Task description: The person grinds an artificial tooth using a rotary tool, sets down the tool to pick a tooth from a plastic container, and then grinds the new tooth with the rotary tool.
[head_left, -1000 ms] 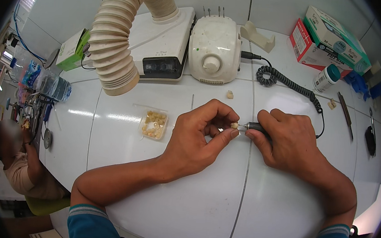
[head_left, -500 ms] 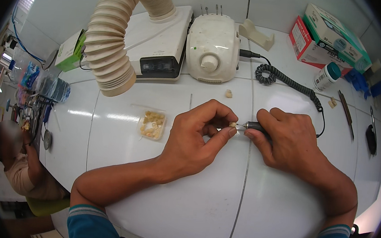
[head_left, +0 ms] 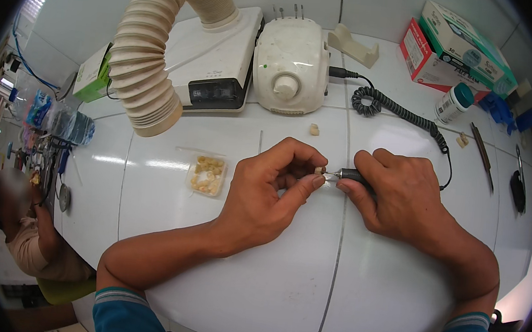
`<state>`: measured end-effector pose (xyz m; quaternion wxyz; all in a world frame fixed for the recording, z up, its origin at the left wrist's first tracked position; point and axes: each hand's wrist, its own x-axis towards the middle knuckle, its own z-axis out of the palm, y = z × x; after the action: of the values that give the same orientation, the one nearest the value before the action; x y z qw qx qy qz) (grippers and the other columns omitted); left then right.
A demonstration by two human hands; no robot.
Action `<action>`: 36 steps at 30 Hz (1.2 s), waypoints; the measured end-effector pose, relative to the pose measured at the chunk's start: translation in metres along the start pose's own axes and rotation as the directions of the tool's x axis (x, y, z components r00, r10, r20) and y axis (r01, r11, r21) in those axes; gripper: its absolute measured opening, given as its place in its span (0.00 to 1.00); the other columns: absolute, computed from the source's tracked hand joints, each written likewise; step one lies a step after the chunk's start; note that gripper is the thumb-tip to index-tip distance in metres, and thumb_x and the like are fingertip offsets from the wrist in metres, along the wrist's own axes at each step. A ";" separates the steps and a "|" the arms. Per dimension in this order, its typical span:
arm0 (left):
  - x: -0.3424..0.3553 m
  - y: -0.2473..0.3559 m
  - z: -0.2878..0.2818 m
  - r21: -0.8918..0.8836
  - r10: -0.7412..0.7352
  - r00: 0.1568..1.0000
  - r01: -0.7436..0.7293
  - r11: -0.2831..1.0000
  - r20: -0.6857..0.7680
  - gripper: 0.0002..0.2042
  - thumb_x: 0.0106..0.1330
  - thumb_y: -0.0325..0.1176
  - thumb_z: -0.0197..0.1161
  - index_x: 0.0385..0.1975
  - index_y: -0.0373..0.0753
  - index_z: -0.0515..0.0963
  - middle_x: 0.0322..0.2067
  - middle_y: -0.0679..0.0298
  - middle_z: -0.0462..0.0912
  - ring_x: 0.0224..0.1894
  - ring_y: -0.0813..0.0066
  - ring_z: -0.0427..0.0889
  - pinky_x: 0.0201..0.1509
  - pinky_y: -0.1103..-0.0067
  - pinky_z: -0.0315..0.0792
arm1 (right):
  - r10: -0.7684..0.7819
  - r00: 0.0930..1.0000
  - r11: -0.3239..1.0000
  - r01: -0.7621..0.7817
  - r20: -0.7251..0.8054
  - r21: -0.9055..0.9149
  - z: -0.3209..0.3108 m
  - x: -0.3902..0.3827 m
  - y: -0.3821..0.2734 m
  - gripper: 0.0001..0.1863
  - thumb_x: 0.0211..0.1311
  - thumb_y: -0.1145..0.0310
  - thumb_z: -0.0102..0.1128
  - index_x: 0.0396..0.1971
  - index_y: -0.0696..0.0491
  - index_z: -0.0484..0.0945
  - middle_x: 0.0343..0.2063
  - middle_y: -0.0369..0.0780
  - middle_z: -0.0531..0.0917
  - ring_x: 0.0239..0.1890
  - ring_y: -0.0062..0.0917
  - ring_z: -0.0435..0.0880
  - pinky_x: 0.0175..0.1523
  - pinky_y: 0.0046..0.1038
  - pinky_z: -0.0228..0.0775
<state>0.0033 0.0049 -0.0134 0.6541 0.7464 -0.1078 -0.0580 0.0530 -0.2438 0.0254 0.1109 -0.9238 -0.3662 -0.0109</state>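
Note:
Between the thumb and fingertips of my left hand (head_left: 264,188) is a small cream tooth-shaped piece (head_left: 319,170), mostly covered by the fingers. My right hand (head_left: 400,190) grips a black rotary handpiece (head_left: 355,177) like a pen. Its thin metal bit (head_left: 332,172) points left at the piece; whether it touches I cannot tell. A coiled black cord (head_left: 403,114) joins the handpiece to a white control unit (head_left: 290,67) with a round knob. Left of my left hand, a clear plastic box (head_left: 223,178) contains several yellowish tooth-like pieces. One loose cream piece (head_left: 314,130) lies beyond my hands.
A ribbed hose (head_left: 142,60) arches from a white machine (head_left: 215,54) at the back left. Far right stand stacked cartons (head_left: 459,50), a green-capped bottle (head_left: 454,104), a slim brown tool (head_left: 482,158) and a black-handled tool (head_left: 518,188). Another person (head_left: 44,241) sits at left.
The bit shows a little more between my hands, and the held piece looks slightly turned. The whole view has shifted a little; both grips stay the same.

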 end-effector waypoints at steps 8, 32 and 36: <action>0.000 0.010 0.003 -0.037 -0.166 0.985 0.164 0.986 -0.038 0.09 0.80 0.24 0.68 0.54 0.35 0.77 0.51 0.61 0.88 0.52 0.80 0.88 0.45 0.84 0.81 | 0.008 1.000 1.000 -0.008 0.004 0.020 0.002 0.000 0.001 0.22 0.78 0.47 0.65 0.36 0.53 0.83 0.22 0.42 0.83 0.21 0.40 0.86 0.26 0.42 0.75; 0.002 0.012 0.005 -0.086 -0.190 0.979 0.184 0.979 -0.066 0.11 0.82 0.23 0.63 0.59 0.32 0.74 0.50 0.58 0.87 0.55 0.73 0.90 0.45 0.81 0.79 | 0.052 0.997 0.996 -0.056 0.063 0.064 -0.006 0.000 0.001 0.24 0.80 0.45 0.63 0.38 0.54 0.84 0.25 0.45 0.86 0.22 0.41 0.88 0.26 0.42 0.77; 0.002 0.013 0.004 -0.104 -0.212 0.976 0.206 0.973 -0.051 0.11 0.83 0.23 0.62 0.59 0.31 0.75 0.49 0.58 0.87 0.53 0.73 0.91 0.43 0.81 0.80 | 0.040 0.998 0.997 -0.044 0.055 0.068 -0.004 -0.001 0.003 0.24 0.80 0.45 0.63 0.37 0.54 0.84 0.25 0.45 0.86 0.22 0.40 0.88 0.25 0.42 0.77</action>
<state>0.0031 -0.0012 -0.0014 0.6833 0.7219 -0.0053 -0.1090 0.0544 -0.2473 0.0283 0.1332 -0.9269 -0.3497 0.0291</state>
